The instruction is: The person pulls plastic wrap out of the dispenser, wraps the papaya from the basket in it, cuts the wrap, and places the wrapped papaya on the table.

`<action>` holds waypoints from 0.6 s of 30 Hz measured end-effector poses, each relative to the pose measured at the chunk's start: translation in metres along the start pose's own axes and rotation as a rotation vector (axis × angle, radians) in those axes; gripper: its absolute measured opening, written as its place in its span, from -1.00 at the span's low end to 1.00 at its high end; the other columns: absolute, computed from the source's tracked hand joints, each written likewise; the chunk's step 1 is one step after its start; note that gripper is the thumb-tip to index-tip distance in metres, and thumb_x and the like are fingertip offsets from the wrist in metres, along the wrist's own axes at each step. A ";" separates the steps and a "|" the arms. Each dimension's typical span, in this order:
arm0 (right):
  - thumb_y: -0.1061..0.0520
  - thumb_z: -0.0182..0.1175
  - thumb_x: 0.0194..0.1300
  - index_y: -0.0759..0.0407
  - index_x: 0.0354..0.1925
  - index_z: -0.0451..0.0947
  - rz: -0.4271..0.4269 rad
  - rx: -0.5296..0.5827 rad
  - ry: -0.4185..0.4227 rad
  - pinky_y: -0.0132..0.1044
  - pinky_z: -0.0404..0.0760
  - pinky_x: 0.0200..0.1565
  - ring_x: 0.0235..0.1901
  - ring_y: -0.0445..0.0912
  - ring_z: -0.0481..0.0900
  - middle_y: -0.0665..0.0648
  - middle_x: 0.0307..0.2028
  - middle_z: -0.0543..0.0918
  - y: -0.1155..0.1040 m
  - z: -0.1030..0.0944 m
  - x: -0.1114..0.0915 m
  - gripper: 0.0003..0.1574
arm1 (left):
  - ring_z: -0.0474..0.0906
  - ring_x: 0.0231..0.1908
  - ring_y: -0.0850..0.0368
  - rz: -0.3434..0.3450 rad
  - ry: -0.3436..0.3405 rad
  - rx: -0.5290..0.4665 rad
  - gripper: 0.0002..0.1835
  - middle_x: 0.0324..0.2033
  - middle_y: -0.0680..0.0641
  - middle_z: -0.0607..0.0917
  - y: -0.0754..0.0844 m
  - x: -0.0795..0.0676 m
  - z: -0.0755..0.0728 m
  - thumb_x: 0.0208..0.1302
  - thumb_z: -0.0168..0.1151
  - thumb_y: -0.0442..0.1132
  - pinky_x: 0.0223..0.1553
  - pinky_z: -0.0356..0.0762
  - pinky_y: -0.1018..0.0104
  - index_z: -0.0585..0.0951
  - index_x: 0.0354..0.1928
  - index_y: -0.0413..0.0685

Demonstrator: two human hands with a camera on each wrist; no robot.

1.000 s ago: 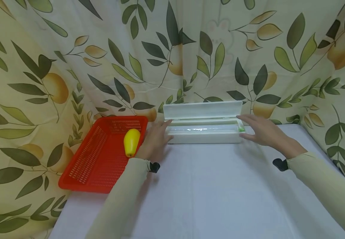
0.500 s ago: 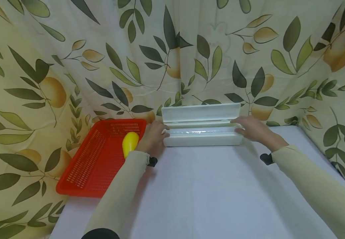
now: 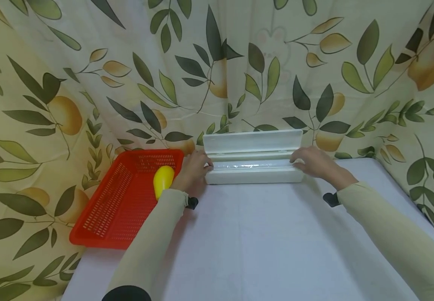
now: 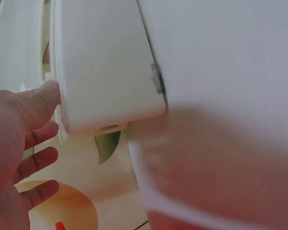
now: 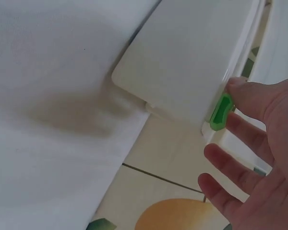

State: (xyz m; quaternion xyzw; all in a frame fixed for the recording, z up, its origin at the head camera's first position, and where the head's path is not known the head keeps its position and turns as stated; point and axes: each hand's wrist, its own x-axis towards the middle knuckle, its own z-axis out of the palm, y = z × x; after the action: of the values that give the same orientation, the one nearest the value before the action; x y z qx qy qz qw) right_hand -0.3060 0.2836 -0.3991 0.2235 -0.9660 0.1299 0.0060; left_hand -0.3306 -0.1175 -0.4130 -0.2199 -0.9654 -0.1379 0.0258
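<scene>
A white cling film dispenser (image 3: 254, 177) lies at the back of the table with its lid (image 3: 252, 142) raised. Inside it shows a shiny roll of clear film (image 3: 254, 164). My left hand (image 3: 192, 170) is at the dispenser's left end; in the left wrist view its thumb (image 4: 48, 93) touches the top front edge, the other fingers spread beyond the end. At the right end my right hand (image 3: 316, 166) pinches the edge beside a green slider piece (image 5: 222, 112), thumb and index finger around it. What the left index finger touches is hidden.
A red plastic basket (image 3: 126, 200) stands left of the dispenser, with a yellow mango-shaped fruit (image 3: 163, 179) in it, partly behind the left arm. A leaf-patterned curtain (image 3: 262, 83) hangs close behind. A white cloth covers the table (image 3: 262, 242).
Both hands have closed in on the dispenser's ends; the right hand moved left onto its edge and now covers the green slider in the head view. The view shifted slightly.
</scene>
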 end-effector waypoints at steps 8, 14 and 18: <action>0.34 0.31 0.34 0.32 -0.06 0.72 0.026 -0.002 0.012 0.22 0.58 0.08 0.00 0.26 0.65 0.33 -0.05 0.73 -0.002 0.001 0.003 -0.80 | 0.42 -0.04 0.02 0.017 0.011 0.010 -0.83 -0.08 -0.03 0.62 -0.002 0.002 0.004 0.40 0.36 -0.17 0.13 0.49 0.16 0.76 -0.03 0.01; 0.31 0.23 0.41 0.37 -0.05 0.68 0.060 0.001 0.037 0.13 0.61 -0.09 -0.18 0.16 0.63 0.33 -0.13 0.73 0.000 0.002 0.003 -0.80 | 0.39 -0.01 0.03 -0.013 0.014 0.027 -0.81 -0.10 -0.03 0.57 0.000 0.003 0.006 0.42 0.33 -0.19 0.16 0.52 0.20 0.68 0.01 -0.01; 0.31 0.22 0.42 0.37 -0.03 0.67 0.083 0.016 0.048 0.13 0.61 -0.07 -0.18 0.15 0.61 0.34 -0.11 0.72 0.001 0.002 0.004 -0.80 | 0.40 -0.01 0.01 -0.018 0.033 0.020 -0.79 -0.11 -0.05 0.57 0.000 0.003 0.007 0.44 0.31 -0.19 0.17 0.51 0.17 0.66 0.03 -0.05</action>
State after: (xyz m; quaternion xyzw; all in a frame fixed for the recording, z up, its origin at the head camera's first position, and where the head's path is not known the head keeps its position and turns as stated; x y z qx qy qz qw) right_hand -0.3101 0.2818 -0.4013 0.1802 -0.9729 0.1430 0.0220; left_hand -0.3335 -0.1147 -0.4193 -0.2084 -0.9681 -0.1322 0.0425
